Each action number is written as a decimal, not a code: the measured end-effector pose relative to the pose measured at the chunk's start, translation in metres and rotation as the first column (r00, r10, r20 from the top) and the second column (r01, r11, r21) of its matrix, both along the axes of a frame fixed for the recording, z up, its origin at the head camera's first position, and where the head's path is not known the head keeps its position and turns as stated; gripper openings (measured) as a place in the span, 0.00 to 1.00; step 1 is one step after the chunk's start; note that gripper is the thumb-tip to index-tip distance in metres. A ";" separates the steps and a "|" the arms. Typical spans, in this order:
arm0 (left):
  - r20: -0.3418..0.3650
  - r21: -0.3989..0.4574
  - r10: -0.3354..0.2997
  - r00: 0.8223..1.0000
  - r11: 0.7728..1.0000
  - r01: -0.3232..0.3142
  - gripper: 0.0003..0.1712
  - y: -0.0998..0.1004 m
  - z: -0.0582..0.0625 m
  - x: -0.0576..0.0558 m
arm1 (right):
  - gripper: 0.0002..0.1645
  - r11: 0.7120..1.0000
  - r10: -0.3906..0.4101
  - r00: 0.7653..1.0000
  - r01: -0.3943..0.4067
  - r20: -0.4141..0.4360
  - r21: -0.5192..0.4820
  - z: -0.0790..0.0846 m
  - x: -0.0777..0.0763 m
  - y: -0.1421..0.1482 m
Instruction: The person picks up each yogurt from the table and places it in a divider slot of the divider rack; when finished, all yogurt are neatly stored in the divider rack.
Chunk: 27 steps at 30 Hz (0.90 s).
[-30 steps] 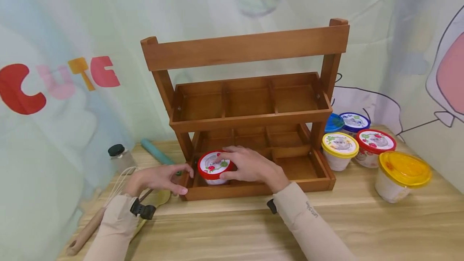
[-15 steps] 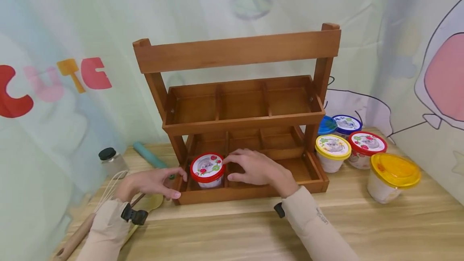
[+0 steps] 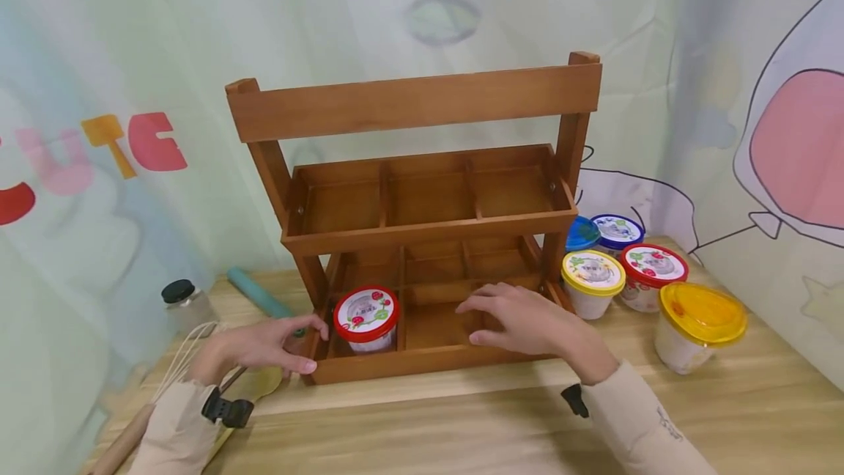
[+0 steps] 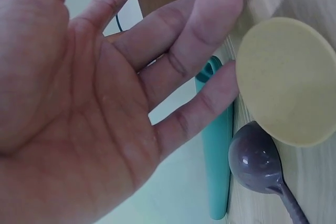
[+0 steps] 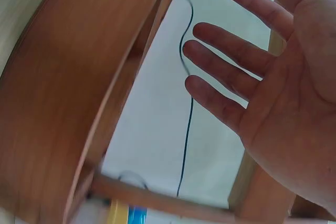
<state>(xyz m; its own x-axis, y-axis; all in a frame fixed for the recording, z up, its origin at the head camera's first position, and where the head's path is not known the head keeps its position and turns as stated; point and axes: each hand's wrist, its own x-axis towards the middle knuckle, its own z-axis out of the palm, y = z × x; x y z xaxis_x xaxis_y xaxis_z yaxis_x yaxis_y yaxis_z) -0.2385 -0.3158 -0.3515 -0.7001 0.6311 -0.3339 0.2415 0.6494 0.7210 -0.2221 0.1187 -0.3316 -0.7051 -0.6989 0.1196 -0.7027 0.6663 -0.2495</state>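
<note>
A wooden rack [image 3: 428,234] fills the frame's centre. Lower right of centre, the right hand [image 3: 530,322] hangs with loose, empty fingers; at lower left, the left hand's [image 3: 257,349] relaxed fingers hold nothing. Lower left of centre, the red-lidded tub [image 3: 366,313] stands upright inside, axis vertical; its placing looks done, the next move probably calling for a reach to the other tubs [image 3: 593,275], mid right
</note>
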 end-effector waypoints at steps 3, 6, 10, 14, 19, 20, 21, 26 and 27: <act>0.007 0.006 -0.004 1.000 1.000 0.004 0.30 -0.004 -0.002 0.001 | 0.25 0.999 -0.037 0.999 0.037 0.005 0.014 0.001 0.007 0.022; 0.010 0.020 -0.001 1.000 1.000 0.001 0.30 -0.008 -0.001 0.001 | 0.24 0.997 -0.075 0.997 0.075 0.018 0.016 0.006 0.013 0.044; 0.011 0.027 0.011 1.000 1.000 -0.012 0.30 -0.011 -0.001 0.003 | 0.23 0.994 -0.112 0.993 0.112 0.022 0.005 0.014 0.020 0.068; 0.012 0.027 0.019 1.000 0.999 -0.020 0.30 -0.014 -0.001 0.005 | 0.25 0.990 -0.140 0.990 0.140 -0.010 -0.010 0.023 0.024 0.092; 0.009 0.030 0.000 1.000 1.000 0.000 0.29 -0.010 -0.003 0.003 | 0.27 0.984 -0.159 0.986 0.153 -0.051 -0.092 0.028 0.024 0.133; 0.011 0.028 -0.001 1.000 1.000 0.001 0.29 -0.009 -0.003 0.002 | 0.28 0.981 -0.170 0.984 0.164 -0.056 -0.106 0.029 0.024 0.142; 0.012 0.023 0.001 1.000 1.000 -0.001 0.29 -0.008 -0.003 0.001 | 0.28 0.977 -0.187 0.980 0.180 -0.060 -0.116 0.030 0.024 0.151; 0.021 0.022 0.005 1.000 1.000 -0.005 0.31 -0.003 -0.002 -0.001 | 0.33 0.944 -0.311 0.950 0.309 -0.003 -0.116 0.032 0.023 0.188; 0.023 0.025 0.003 1.000 1.000 -0.004 0.31 -0.002 -0.002 -0.001 | 0.33 0.937 -0.331 0.944 0.330 0.016 -0.111 0.032 0.023 0.194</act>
